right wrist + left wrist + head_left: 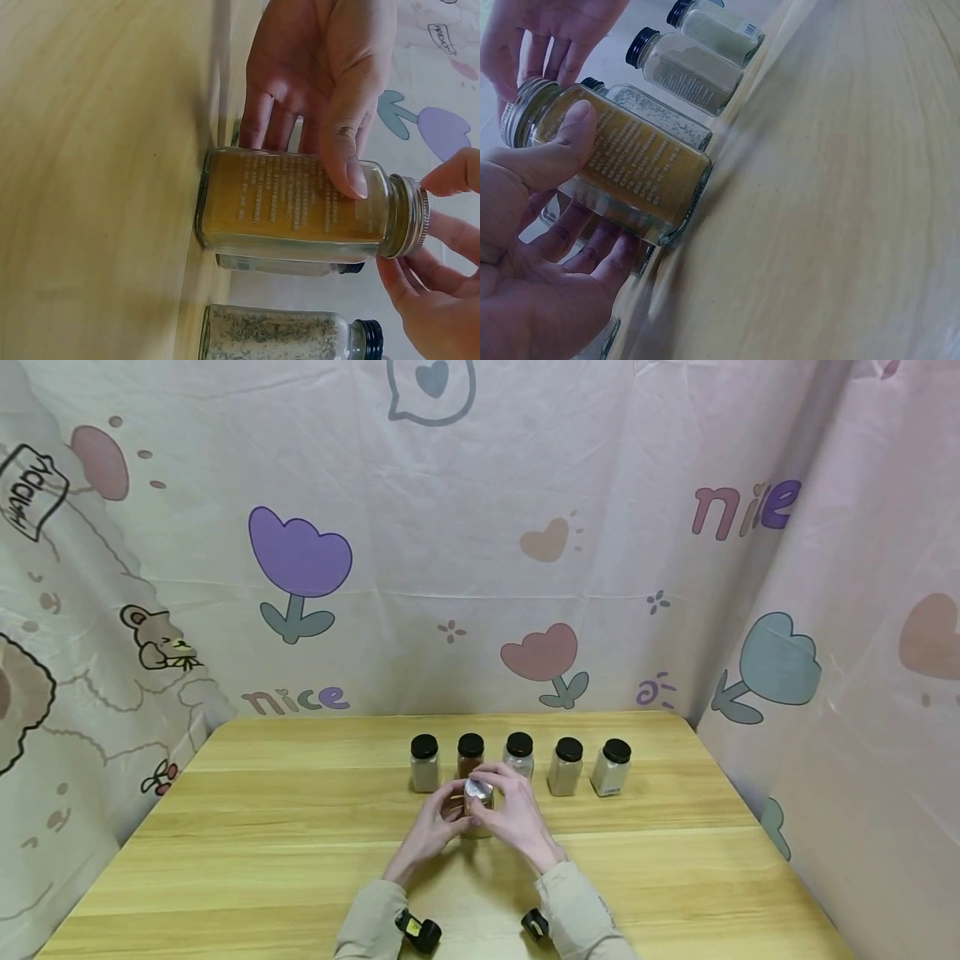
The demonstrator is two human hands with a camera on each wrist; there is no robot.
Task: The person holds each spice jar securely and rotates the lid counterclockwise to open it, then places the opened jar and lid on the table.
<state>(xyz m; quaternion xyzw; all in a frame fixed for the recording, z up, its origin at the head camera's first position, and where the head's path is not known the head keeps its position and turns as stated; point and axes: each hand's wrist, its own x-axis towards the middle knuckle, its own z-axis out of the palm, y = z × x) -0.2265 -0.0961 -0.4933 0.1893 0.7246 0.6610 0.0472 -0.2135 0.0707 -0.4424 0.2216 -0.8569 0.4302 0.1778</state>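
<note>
Midway across the bench, open room extends toward the left and right edges. Between those stretches the left hand grips the amber jar, which is upright, its thumb against the printed side, while the right hand pinches the rim of the silver lid. Five black-lidded jars stand in a row behind (gaps separate their lids), closer to the far edge; the held one makes six. Pale wood grain marks the surface, and a printed cloth hangs behind and at both sides.
</note>
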